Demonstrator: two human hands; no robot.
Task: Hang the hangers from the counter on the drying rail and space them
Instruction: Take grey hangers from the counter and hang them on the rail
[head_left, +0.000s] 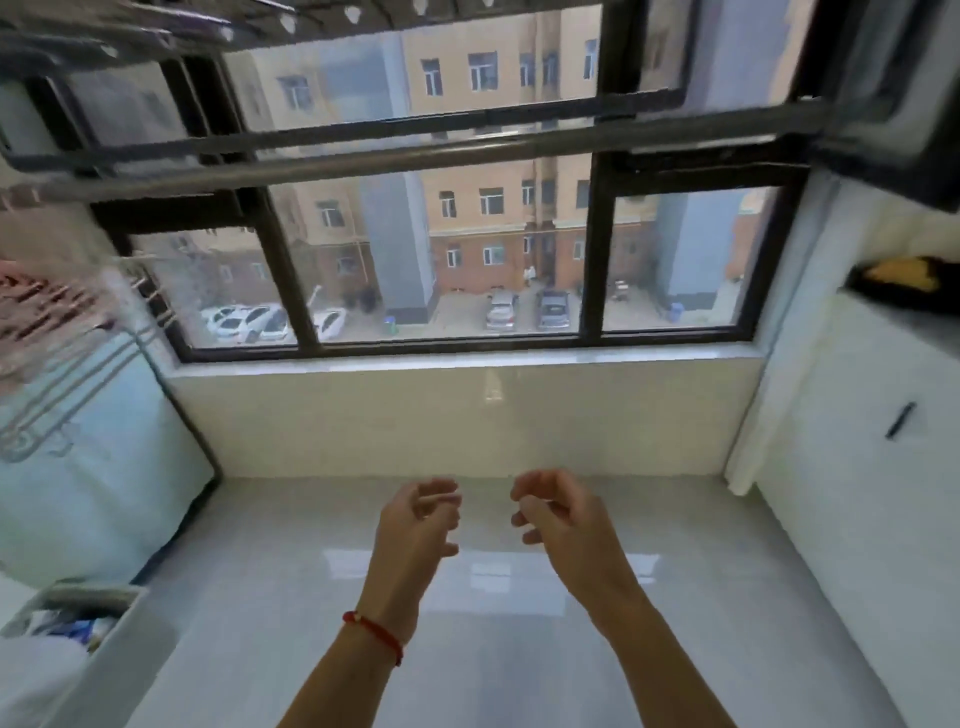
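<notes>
Two empty hands raised side by side below the drying rail (415, 156).
Left hand (415, 525) and right hand (558, 512) hang with fingers loosely curled, holding nothing; the rail runs across the window (467, 249) far above them, well apart from both.

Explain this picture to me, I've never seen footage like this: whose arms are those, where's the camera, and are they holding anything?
There is no machine here. One wide-angle camera sits on a person's head and looks forward and down, so the arms are that person's own. The left hand, with a red string on its wrist, and the right hand hang over a pale floor, fingers loosely curled, holding nothing. Above runs a drying rail, before a window. No hanger is clearly visible on it.
</notes>
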